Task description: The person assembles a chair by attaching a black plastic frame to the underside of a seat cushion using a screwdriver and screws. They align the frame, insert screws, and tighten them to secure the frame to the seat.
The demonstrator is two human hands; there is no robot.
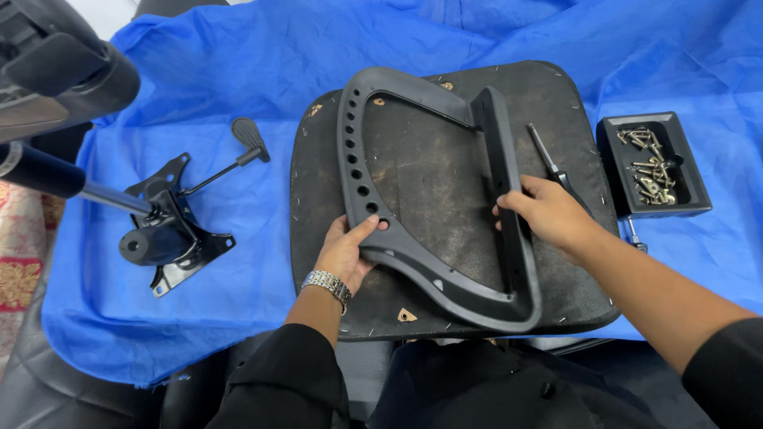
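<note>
A black plastic chair armrest frame point(413, 95) lies across the upturned black seat base point(429, 175). It is a curved loop with a row of holes along its left side. My left hand point(346, 250), with a metal watch on the wrist, grips the frame's lower left curve. My right hand point(548, 210) holds the straight right bar of the frame. A screwdriver point(548, 159) with a black handle lies on the seat just beyond my right hand.
A black tray point(690, 195) with several screws sits at the right on the blue cloth point(238, 63). A metal chair tilt mechanism point(171, 230) with a lever and a gas cylinder point(48, 175) lies at the left. Another chair part point(56, 71) is at the top left.
</note>
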